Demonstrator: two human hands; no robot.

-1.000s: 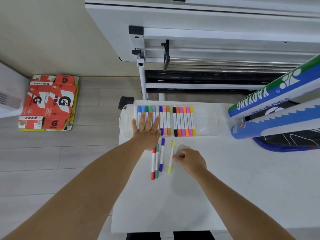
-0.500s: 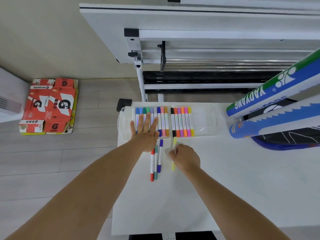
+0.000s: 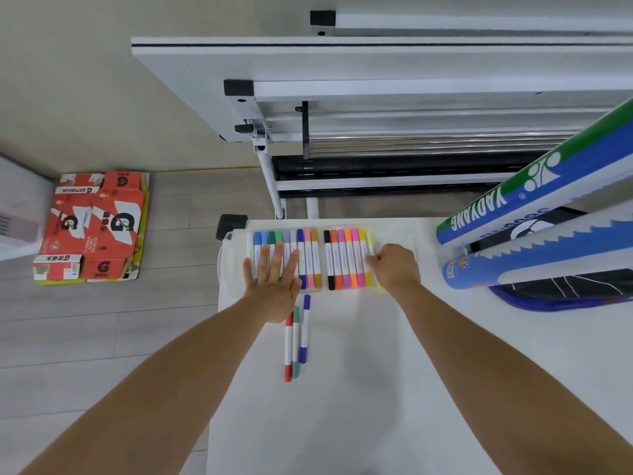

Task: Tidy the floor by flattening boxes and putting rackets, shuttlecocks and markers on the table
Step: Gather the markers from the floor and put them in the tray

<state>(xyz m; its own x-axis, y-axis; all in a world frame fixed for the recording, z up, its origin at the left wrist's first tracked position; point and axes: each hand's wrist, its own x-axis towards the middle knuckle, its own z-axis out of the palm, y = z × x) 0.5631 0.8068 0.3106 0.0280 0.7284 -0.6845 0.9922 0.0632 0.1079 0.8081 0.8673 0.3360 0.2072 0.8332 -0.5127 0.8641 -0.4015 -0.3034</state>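
Note:
A clear marker case point(image 3: 407, 238) lies at the far edge of the white table point(image 3: 376, 389), with several coloured markers in two rows. My left hand point(image 3: 274, 279) lies flat with straight fingers on the left row. My right hand point(image 3: 394, 269) pinches a yellow marker point(image 3: 371, 245) at the right end of the right row, beside the other markers. Three loose markers, red point(image 3: 288, 351), teal point(image 3: 295, 341) and purple point(image 3: 304, 329), lie side by side on the table below my left hand.
Two shuttlecock tubes point(image 3: 534, 200) and a racket bag point(image 3: 565, 289) sit at the table's right. Flattened red boxes point(image 3: 92, 228) lie on the floor at left. A folded white table frame point(image 3: 376, 97) stands behind. A white appliance point(image 3: 17, 214) is at far left.
My right hand picked the yellow marker up from beside the loose markers and carried it up to the right end of the case's right row. My left hand stayed on the case.

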